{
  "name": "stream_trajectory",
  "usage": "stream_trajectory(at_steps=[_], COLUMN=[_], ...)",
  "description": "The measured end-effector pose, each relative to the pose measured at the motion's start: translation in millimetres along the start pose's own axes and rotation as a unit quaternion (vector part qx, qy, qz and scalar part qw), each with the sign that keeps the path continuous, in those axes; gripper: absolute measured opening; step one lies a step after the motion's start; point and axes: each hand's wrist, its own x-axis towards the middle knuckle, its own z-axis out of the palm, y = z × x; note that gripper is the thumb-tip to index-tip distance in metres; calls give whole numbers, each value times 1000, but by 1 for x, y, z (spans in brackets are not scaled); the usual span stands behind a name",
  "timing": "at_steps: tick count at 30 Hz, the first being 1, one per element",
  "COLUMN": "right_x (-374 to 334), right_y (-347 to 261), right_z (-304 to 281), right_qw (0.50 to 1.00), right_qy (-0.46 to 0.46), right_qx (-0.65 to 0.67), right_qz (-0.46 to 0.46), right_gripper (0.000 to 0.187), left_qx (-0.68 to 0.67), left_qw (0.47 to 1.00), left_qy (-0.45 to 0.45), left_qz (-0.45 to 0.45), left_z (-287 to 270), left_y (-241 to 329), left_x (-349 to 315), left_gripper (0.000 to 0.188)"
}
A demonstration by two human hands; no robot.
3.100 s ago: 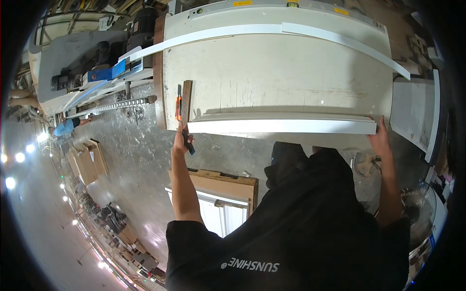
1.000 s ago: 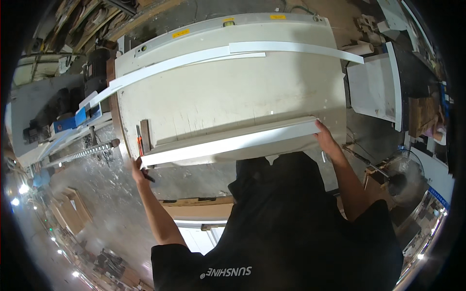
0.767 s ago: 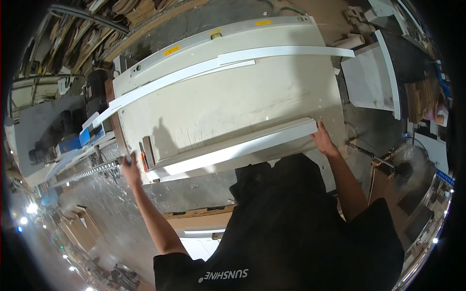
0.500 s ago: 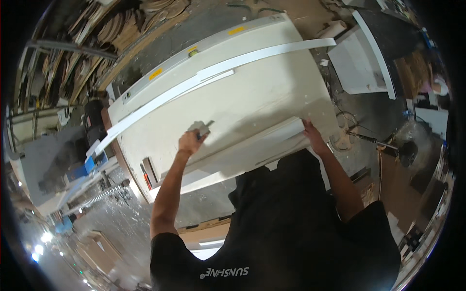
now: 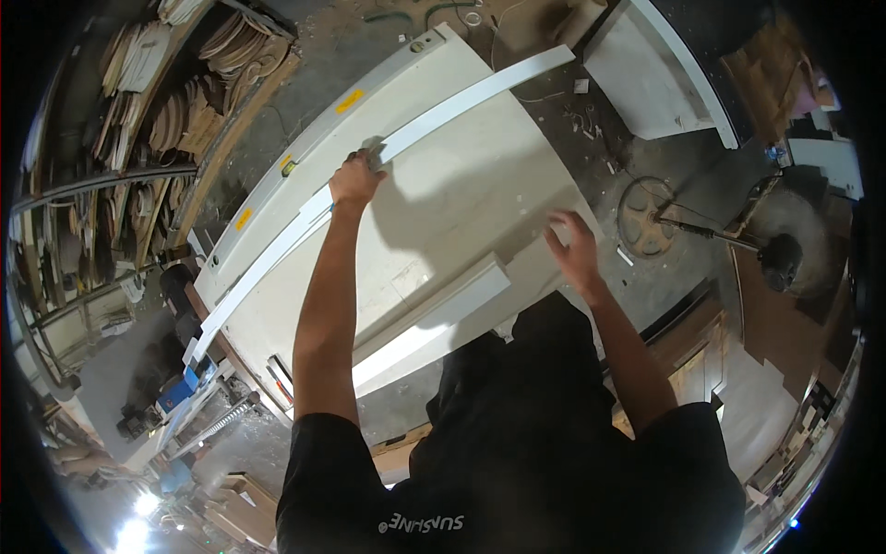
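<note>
My left hand [image 5: 356, 178] is closed over a long white strip [image 5: 466, 100] that crosses the pale worktable [image 5: 475, 180] and juts past its right edge. Whatever the fingers hold is hidden. My right hand [image 5: 574, 251] hovers near the table's right edge, fingers apart and holding nothing. Between it and my body lies a long white board [image 5: 461, 297] along the near edge, its right end close to that hand. Beyond the strip, a spirit level [image 5: 318, 138] with yellow labels rests along the far edge.
A red and black slim tool [image 5: 280, 377] lies at the table's near left corner. Right of the table stand a pedestal fan [image 5: 783, 260] and a white panel [image 5: 646, 78]. Shelves of curved wooden pieces [image 5: 189, 115] fill the far left. A blue device [image 5: 175, 395] sits at the left.
My left hand, which had a small dark-tipped tool in it, has moved away from me onto the white strip. My right hand has let go of the white board's end and opened.
</note>
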Motion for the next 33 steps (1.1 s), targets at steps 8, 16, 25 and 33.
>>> stream_trajectory(at_steps=[8,16,25,33], right_x=[163,158,168,200], right_y=[-10,37,-41,-172], right_z=[32,69,88,238], right_qw=[972,933,917,875], right_qy=[-94,-176,-252,-261], right_qx=[-116,-162,-194,-190], right_qz=[-183,-268,-239,-361], right_gripper=[78,64,75,88], left_qx=[35,-72,120,67], left_qw=[998,992,977,981], left_qy=[-38,-98,-65,-64], left_qz=[-31,-34,-165,-168], left_z=[-2,40,-18,-31], left_y=[14,-38,-287,-357], left_x=[-81,-176,-148,-179], left_gripper=[55,59,81,64])
